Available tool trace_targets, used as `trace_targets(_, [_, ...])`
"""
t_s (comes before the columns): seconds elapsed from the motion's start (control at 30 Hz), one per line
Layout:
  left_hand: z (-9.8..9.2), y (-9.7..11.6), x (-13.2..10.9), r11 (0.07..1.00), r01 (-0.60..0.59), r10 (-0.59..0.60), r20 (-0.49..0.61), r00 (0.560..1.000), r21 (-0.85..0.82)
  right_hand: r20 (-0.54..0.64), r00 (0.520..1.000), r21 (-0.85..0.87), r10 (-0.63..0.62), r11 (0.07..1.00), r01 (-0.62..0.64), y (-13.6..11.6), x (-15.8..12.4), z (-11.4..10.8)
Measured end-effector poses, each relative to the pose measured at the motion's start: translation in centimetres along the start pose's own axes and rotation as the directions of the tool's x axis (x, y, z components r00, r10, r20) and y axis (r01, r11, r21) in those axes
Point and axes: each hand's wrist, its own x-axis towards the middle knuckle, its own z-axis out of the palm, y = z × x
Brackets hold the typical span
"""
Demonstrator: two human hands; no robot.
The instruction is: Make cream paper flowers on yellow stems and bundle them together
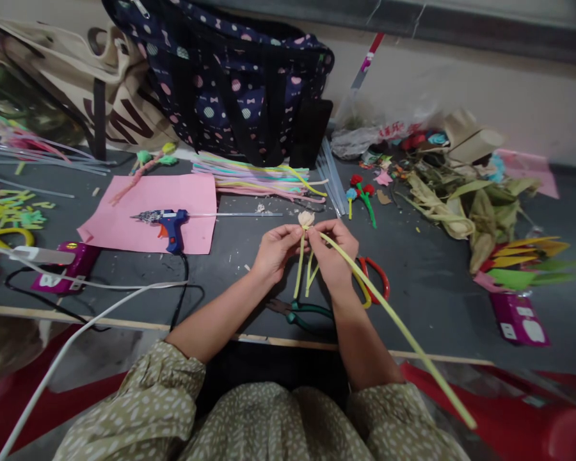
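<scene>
Between my two hands, over the table's near half, is a small pipe-cleaner flower with a pale cream head (pixel 306 219) and yellow-green stems hanging below it. My left hand (pixel 279 248) pinches it from the left, just under the head. Thumb and fingers of my right hand (pixel 335 248) close on the same spot from the right. A long yellow-green pipe cleaner (pixel 408 339) runs from the fingertips across my right forearm to the lower right. Green-handled pliers (pixel 300 312) lie below my hands. Scissors with red and yellow handles (pixel 378 282) are partly covered by my right wrist.
A blue glue gun (pixel 173 227) rests on a pink sheet (pixel 201 192) to the left. Behind are bundled pipe cleaners (pixel 269 182) and a dark patterned bag (pixel 230 83). Dried husks (pixel 489 218) pile at right. A white cable (pixel 77 336) crosses the left front edge.
</scene>
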Motion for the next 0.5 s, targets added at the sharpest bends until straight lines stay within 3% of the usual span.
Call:
trace_targets(0.13, [0.1, 0.1, -0.2, 0.993, -0.085, 0.086, -0.014, 0.996, 0.083, 0.014, 0.974, -0.231, -0.227, 0.947, 0.224, 0.1, -0.1, -0.2])
trace_targets(0.27, [0.2, 0.5, -0.3, 0.988, -0.088, 0.093, -0.033, 0.995, 0.127, 0.127, 0.892, -0.337, -0.434, 0.827, 0.451, -0.4, 0.0, -0.4])
trace_targets(0.37, [0.0, 0.8, -0.1, 0.991, -0.029, 0.033, -0.029, 0.999, 0.127, 0.175, 0.852, -0.351, -0.494, 0.777, 0.523, -0.7, 0.1, -0.5])
trace_targets(0.5, [-0.4, 1.1, 0.3, 0.997, 0.023, -0.02, -0.042, 0.999, 0.072, 0.194, 0.852, -0.328, -0.487, 0.786, 0.524, -0.6, -0.1, -0.5])
